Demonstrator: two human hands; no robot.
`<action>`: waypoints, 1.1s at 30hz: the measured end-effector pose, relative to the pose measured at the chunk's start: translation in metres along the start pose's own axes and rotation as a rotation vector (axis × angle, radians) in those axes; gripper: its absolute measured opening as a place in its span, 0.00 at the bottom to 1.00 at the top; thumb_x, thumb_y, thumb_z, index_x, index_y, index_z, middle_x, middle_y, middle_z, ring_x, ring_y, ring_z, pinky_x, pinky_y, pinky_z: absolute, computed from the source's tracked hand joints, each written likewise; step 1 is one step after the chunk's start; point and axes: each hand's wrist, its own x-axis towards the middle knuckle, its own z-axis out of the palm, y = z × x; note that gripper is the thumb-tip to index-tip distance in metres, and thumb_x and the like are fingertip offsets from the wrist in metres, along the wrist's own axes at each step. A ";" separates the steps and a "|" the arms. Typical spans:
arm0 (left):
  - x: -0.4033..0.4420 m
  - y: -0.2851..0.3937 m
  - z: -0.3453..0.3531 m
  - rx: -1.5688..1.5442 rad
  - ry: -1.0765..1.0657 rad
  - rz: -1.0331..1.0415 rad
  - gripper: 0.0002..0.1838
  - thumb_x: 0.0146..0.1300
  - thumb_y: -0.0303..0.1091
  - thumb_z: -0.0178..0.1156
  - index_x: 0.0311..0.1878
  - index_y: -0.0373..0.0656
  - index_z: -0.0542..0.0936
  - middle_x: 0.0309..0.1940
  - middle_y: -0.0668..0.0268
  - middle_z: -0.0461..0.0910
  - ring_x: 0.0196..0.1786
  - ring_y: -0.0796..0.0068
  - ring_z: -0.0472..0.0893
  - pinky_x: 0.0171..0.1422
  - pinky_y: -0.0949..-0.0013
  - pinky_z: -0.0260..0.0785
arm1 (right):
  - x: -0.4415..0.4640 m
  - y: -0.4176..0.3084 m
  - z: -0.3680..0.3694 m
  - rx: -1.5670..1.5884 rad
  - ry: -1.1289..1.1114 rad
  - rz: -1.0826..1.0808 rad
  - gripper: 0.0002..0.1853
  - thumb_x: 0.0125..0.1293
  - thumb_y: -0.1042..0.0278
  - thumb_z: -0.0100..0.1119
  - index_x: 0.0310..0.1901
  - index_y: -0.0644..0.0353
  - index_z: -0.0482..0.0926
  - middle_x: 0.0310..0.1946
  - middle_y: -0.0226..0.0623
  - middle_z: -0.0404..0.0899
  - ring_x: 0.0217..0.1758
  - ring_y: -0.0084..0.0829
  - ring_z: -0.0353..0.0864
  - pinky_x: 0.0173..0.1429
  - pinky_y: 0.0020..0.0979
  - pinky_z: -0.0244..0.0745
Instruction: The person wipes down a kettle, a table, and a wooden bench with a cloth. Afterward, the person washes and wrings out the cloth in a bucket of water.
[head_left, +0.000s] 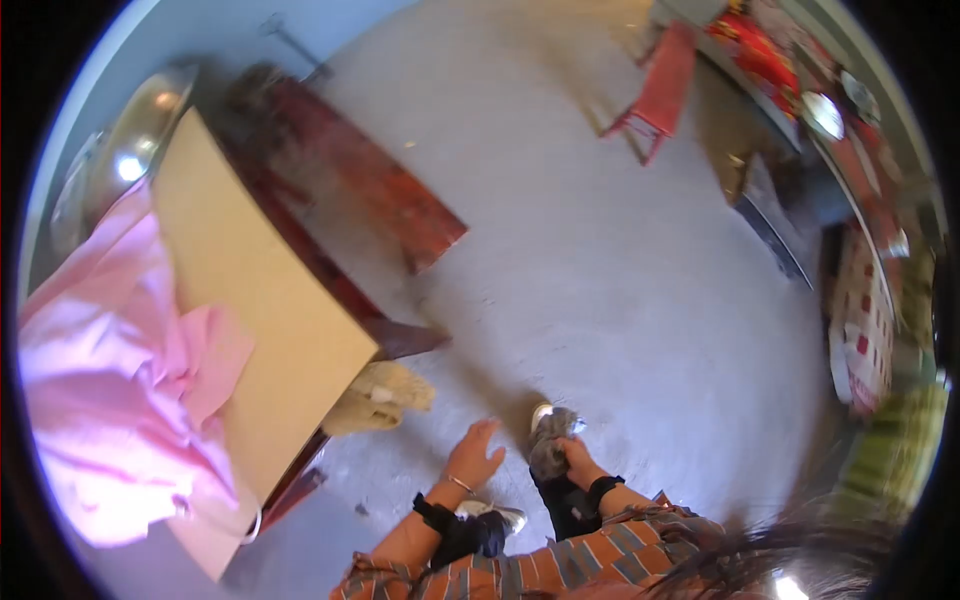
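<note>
My left hand (475, 456) hangs above the floor with its fingers stretched out and the thumb apart, holding nothing. A crumpled grey cloth (549, 446) is in my right hand (580, 463), whose fingers close around its right side; the exact kind of cloth is hard to make out. The cloth hangs over my right leg and partly hides the shoe there. To the left of my left hand, a yellowish fluffy cloth (385, 398) pokes out beside the table corner.
A light-topped table (255, 270) with a pink cloth (130, 370) stands at left. Beyond it is a dark red bench (370, 175). A red stool (665, 85) stands farther off. Along the right are a dark box (770, 225) and a checked bag (862, 320).
</note>
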 end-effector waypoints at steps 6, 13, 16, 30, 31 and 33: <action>-0.010 0.009 -0.072 0.030 0.269 -0.165 0.21 0.50 0.34 0.57 0.49 0.40 0.71 0.43 0.53 0.72 0.38 0.61 0.77 0.43 0.65 0.69 | 0.067 -0.173 0.111 -0.733 -0.165 -0.372 0.21 0.50 0.73 0.55 0.49 0.61 0.69 0.39 0.35 0.76 0.40 0.30 0.76 0.45 0.30 0.72; -0.012 -0.030 -0.058 -0.125 0.444 -0.361 0.16 0.49 0.35 0.58 0.42 0.39 0.74 0.34 0.56 0.76 0.33 0.63 0.78 0.39 0.64 0.70 | 0.119 -0.305 0.398 -1.673 -0.185 -1.145 0.24 0.39 0.59 0.60 0.42 0.59 0.72 0.39 0.49 0.73 0.44 0.49 0.71 0.45 0.39 0.68; 0.009 -0.053 -0.055 0.204 0.522 -0.183 0.13 0.50 0.36 0.58 0.38 0.39 0.75 0.30 0.57 0.77 0.34 0.63 0.79 0.37 0.67 0.71 | 0.167 -0.309 0.490 -1.737 -0.295 -1.333 0.22 0.39 0.63 0.60 0.40 0.57 0.72 0.41 0.47 0.71 0.47 0.48 0.68 0.47 0.40 0.67; -0.025 -0.066 -0.027 -0.569 0.504 -0.852 0.12 0.51 0.35 0.57 0.37 0.40 0.76 0.28 0.58 0.78 0.32 0.65 0.79 0.37 0.68 0.72 | 0.222 -0.251 0.333 -2.524 -0.959 -1.121 0.21 0.34 0.67 0.64 0.37 0.46 0.75 0.45 0.39 0.66 0.54 0.46 0.61 0.50 0.43 0.67; -0.026 -0.068 -0.024 -0.590 0.520 -0.875 0.12 0.51 0.35 0.56 0.37 0.40 0.76 0.28 0.58 0.78 0.32 0.65 0.79 0.37 0.68 0.72 | 0.227 -0.254 0.341 -2.524 -0.982 -1.050 0.24 0.32 0.67 0.65 0.38 0.46 0.75 0.45 0.38 0.66 0.54 0.44 0.62 0.49 0.43 0.68; -0.032 -0.069 -0.019 -0.627 0.534 -0.915 0.12 0.51 0.35 0.56 0.37 0.40 0.76 0.28 0.58 0.78 0.32 0.65 0.79 0.37 0.68 0.72 | 0.221 -0.265 0.381 -2.539 -1.073 -0.892 0.25 0.31 0.66 0.65 0.39 0.45 0.75 0.46 0.38 0.66 0.53 0.43 0.63 0.48 0.42 0.69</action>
